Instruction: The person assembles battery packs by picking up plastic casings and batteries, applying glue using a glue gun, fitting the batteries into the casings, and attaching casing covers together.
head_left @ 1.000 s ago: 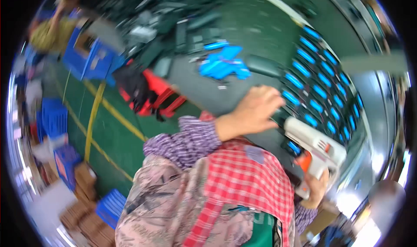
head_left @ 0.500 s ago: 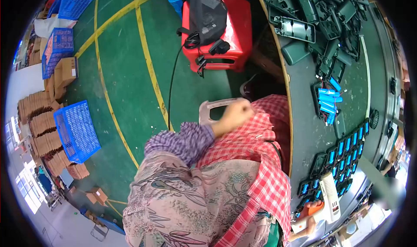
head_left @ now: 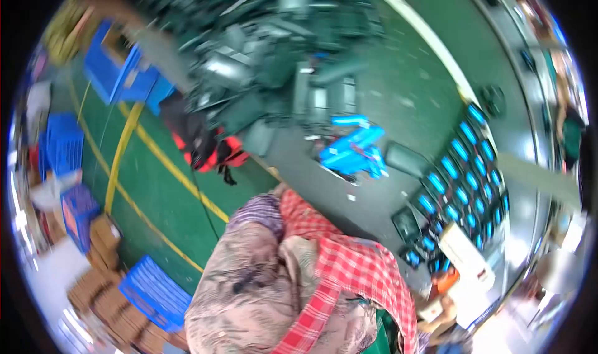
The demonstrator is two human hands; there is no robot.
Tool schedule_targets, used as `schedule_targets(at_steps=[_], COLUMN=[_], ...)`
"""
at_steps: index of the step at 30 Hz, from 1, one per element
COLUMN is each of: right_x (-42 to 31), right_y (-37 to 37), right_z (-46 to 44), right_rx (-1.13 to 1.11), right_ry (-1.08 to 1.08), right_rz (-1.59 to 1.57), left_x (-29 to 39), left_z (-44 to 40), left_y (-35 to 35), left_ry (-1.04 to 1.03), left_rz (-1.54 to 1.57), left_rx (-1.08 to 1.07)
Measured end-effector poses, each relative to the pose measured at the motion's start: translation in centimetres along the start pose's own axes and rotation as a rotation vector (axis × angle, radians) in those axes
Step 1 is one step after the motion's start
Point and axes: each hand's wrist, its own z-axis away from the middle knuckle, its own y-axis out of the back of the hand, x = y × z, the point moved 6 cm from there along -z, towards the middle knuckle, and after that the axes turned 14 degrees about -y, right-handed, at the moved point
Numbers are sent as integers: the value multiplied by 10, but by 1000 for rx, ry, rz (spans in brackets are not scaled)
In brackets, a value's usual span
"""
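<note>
At the lower right, my right hand [head_left: 443, 315] is closed around the handle of a white glue gun [head_left: 466, 259] with an orange trigger. The gun's body overlaps the near end of rows of dark cases with blue cells [head_left: 460, 196] on the table. My left hand does not show; only its purple sleeve [head_left: 256, 212] is visible, beside the red checked apron. A loose pile of blue cells [head_left: 356, 151] lies on the table ahead, with a dark case cover [head_left: 408, 159] to its right. Motion blurs the view.
A large heap of dark plastic housings [head_left: 249, 74] covers the table's far part. Beyond the table's left edge are a black bag [head_left: 187, 127] on a red stool, blue crates [head_left: 156, 293] and stacked cardboard [head_left: 112, 298]. Part of a person [head_left: 65, 33] shows at the upper left.
The view has swung round, bringing the table and the heap of housings to the centre. My left hand has gone out of sight. The glue gun is still in my right hand.
</note>
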Motion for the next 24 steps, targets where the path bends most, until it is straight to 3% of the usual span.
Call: schedule_targets(at_steps=[4, 8, 11, 13, 14, 15, 17, 19, 20, 22, 24], right_x=[15, 30, 31, 39, 43, 43, 39, 38, 41, 49, 51], right_y=[30, 21, 12, 8, 7, 7, 9, 13, 13, 12, 14], right_z=[33, 45, 46, 44, 43, 43, 39, 34, 33, 31, 30], right_rx=[2, 178, 158, 115, 126, 133, 121, 101, 90, 61, 48], right_ry=[33, 57, 36, 7, -9, -29, -18, -16, -12, -20, 2], right_rz=[-73, -203, -232, -207, -221, -225, -212, -217, -228, -243, -216], left_x=[-21, -28, -12, 47, 101, 184, 290, 350, 365, 387, 393], left_z=[0, 12, 33, 63, 84, 113, 156, 169, 166, 149, 130], left_y=[28, 62, 102, 145, 166, 206, 251, 278, 291, 306, 302], left_ry=[-97, -264, -573, -763, -545, -525, -741, -1042, -1021, -1082, -1031], left_rz=[-158, -242, -198, -309, -835, -619, -303, 22, 93, -200, -438], left_rx=[-114, -211, -243, -323, -774, -511, -374, -198, -173, 302, 527])
